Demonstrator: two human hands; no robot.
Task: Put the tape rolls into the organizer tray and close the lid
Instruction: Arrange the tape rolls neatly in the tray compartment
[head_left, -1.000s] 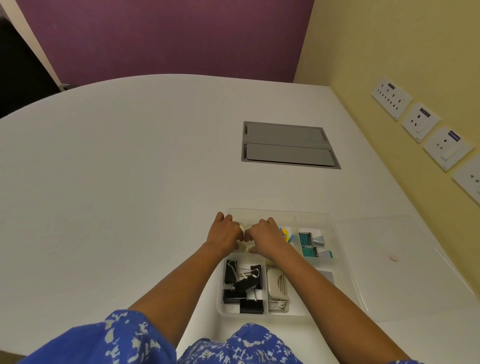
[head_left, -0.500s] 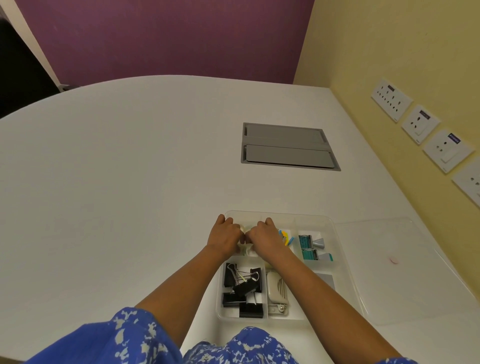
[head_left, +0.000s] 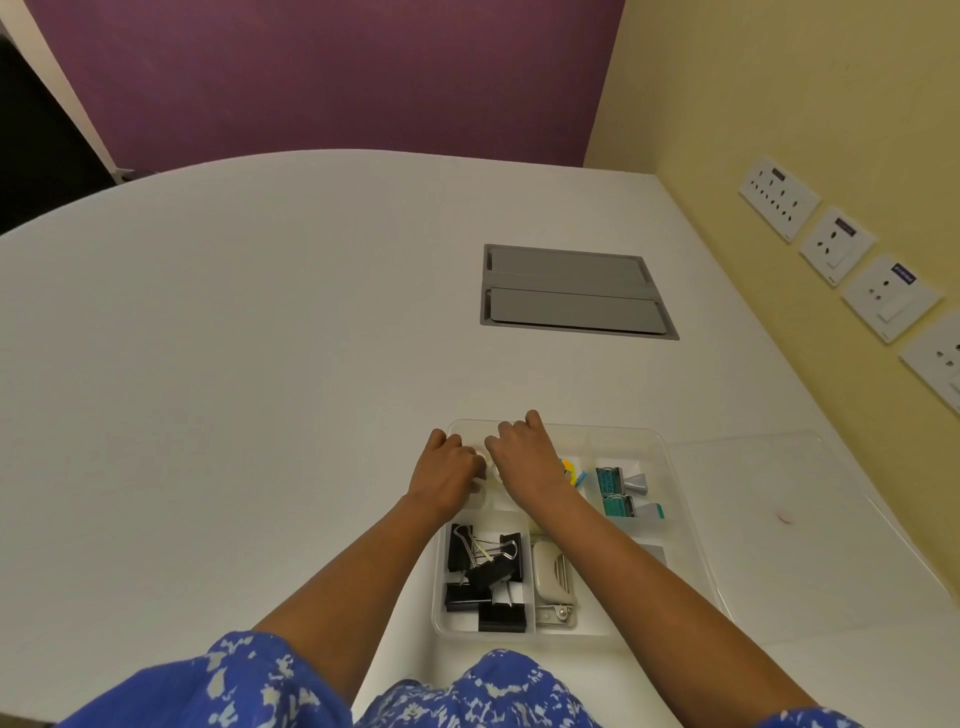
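A grey hatch (head_left: 576, 291) is set flush into the white table (head_left: 234, 364). To the hatch's right, white wall sockets (head_left: 836, 244) line the yellow wall (head_left: 779, 93). Beyond the hatch, past the table's far edge, stands a purple wall (head_left: 337, 78).

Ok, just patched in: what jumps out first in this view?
Both hands, left hand and right hand, meet over the far-left compartment of the clear organizer tray near the table's front edge; what they hold is hidden. Black binder clips fill the near-left compartment. The clear lid lies flat on the table just right of the tray, not yet on.
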